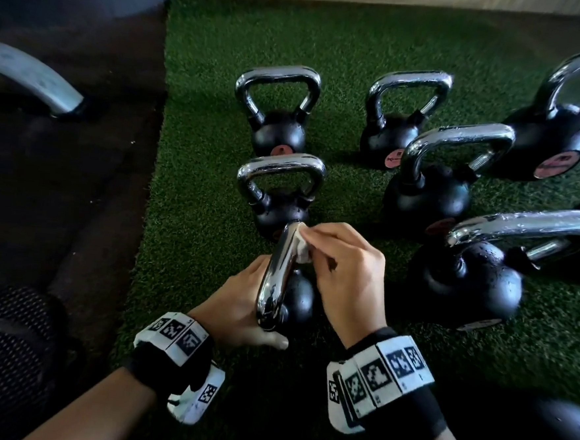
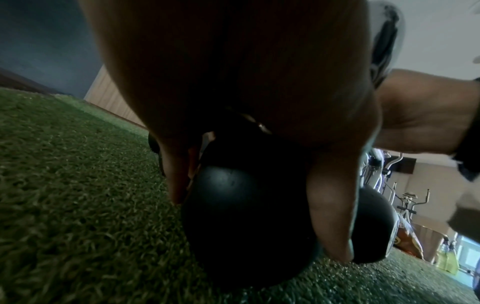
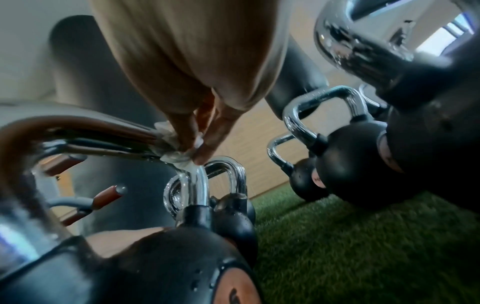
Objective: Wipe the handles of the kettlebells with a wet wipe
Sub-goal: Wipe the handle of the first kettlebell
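The nearest black kettlebell (image 1: 298, 297) stands on green turf (image 1: 196, 213), its chrome handle (image 1: 280, 270) running away from me. My left hand (image 1: 238, 302) grips its body just below the handle; in the left wrist view the fingers (image 2: 179, 181) and thumb (image 2: 332, 216) curl round the black ball (image 2: 246, 205). My right hand (image 1: 344, 265) pinches a crumpled white wet wipe (image 1: 302, 250) against the far end of the handle. The right wrist view shows the wipe (image 3: 176, 158) wrapped over the handle's bend (image 3: 197, 185) under the fingertips (image 3: 202, 156).
Several more chrome-handled kettlebells stand close by: one just behind (image 1: 279, 212), two at the back (image 1: 277, 133) (image 1: 394, 137), larger ones to the right (image 1: 427, 195) (image 1: 466, 283) (image 1: 555, 135). Dark flooring (image 1: 61, 186) and a grey machine foot (image 1: 34, 78) lie left.
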